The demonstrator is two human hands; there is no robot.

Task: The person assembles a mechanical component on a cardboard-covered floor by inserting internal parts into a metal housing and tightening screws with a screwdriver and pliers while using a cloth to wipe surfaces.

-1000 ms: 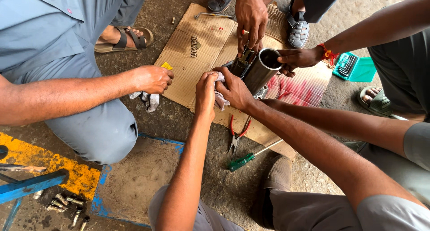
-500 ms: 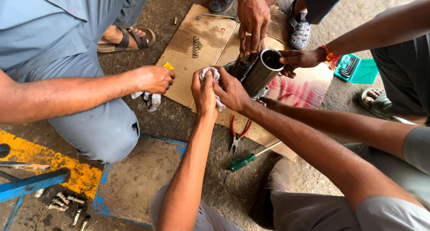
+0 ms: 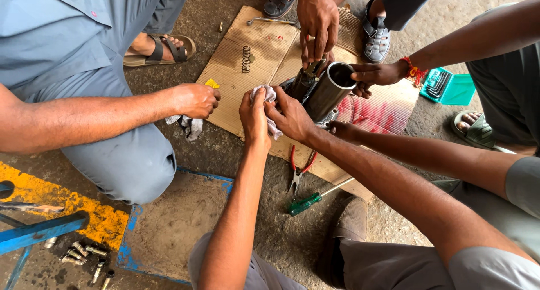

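Note:
My left hand (image 3: 253,117) and my right hand (image 3: 289,114) are both closed on a crumpled pale rag (image 3: 264,93), held just left of a dark metal cylinder (image 3: 330,90) that stands tilted on a cardboard sheet (image 3: 247,82). Other people's hands steady the cylinder: one from above (image 3: 316,20), one on its rim from the right (image 3: 376,75), and another low beside it (image 3: 344,130). On the left, a person's fist (image 3: 194,100) grips a second rag (image 3: 190,127).
Red-handled pliers (image 3: 297,169) and a green-handled screwdriver (image 3: 315,199) lie on the concrete below the cardboard. A coil spring (image 3: 246,59) rests on the cardboard. A teal hex-key set (image 3: 447,87) sits right. Loose bolts (image 3: 81,253) lie by a blue bar (image 3: 39,232).
My two hands have come together on the rag and shifted slightly left of the cylinder. The other people's hands have stayed where they were.

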